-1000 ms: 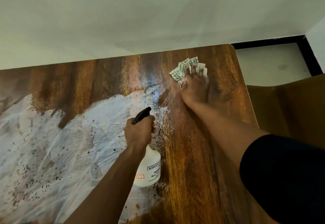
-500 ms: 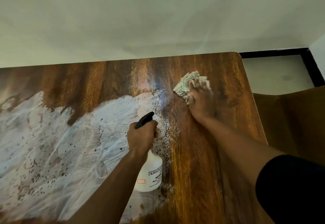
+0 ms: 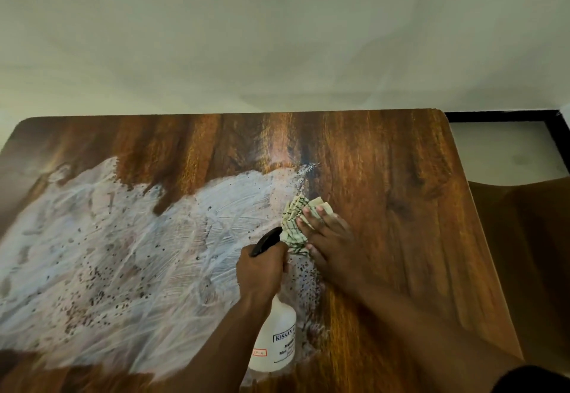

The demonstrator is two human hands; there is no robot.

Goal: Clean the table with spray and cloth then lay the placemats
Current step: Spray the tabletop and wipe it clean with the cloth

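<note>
Left hand: your left hand (image 3: pixel 262 272) is clenched around the spray bottle (image 3: pixel 274 340), nozzle aimed away from you, long axis running toward you.
Right hand: your right hand (image 3: pixel 331 238), fingers spread, presses the cloth (image 3: pixel 294 223) flat on the bench (image 3: pixel 401 207), just right of the bottle's nozzle.

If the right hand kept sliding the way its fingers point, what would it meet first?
The right hand, pressing the cloth, points up-left toward the far edge. Only the white smear's top fringe lies ahead, then bare table; otherwise the way looks free.
</note>
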